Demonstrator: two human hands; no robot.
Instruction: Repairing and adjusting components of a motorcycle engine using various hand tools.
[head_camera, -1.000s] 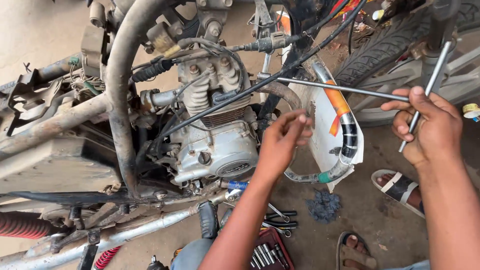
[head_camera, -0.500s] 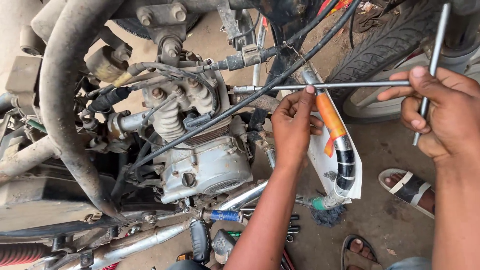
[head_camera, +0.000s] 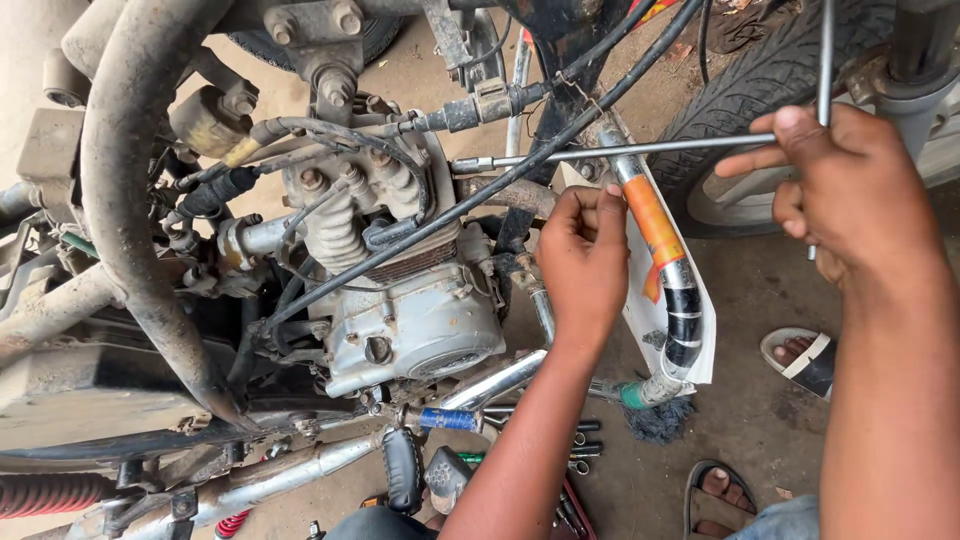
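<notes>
A long steel T-handle wrench (head_camera: 640, 150) runs level from the right to the cylinder head of a motorcycle engine (head_camera: 400, 310). My right hand (head_camera: 850, 190) is closed around the wrench's cross handle, beside the front tyre (head_camera: 780, 70). My left hand (head_camera: 585, 255) sits just under the shaft. Its fingers curl against a rusty pipe (head_camera: 505, 195) at the front of the cylinder, and I cannot tell whether it grips anything. The wrench's tip is at the head near a black cable (head_camera: 560, 120).
A thick dirty frame tube (head_camera: 140, 200) arches over the engine's left side. A bent tube wrapped in orange and black tape (head_camera: 665, 260) lies against a white panel. Loose tools (head_camera: 580, 440) lie on the ground below. Two sandalled feet (head_camera: 800, 355) (head_camera: 720, 490) stand at lower right.
The view has drawn closer to the engine. My left hand has moved from the white panel up to the pipe under the wrench shaft. My right hand keeps its hold on the handle.
</notes>
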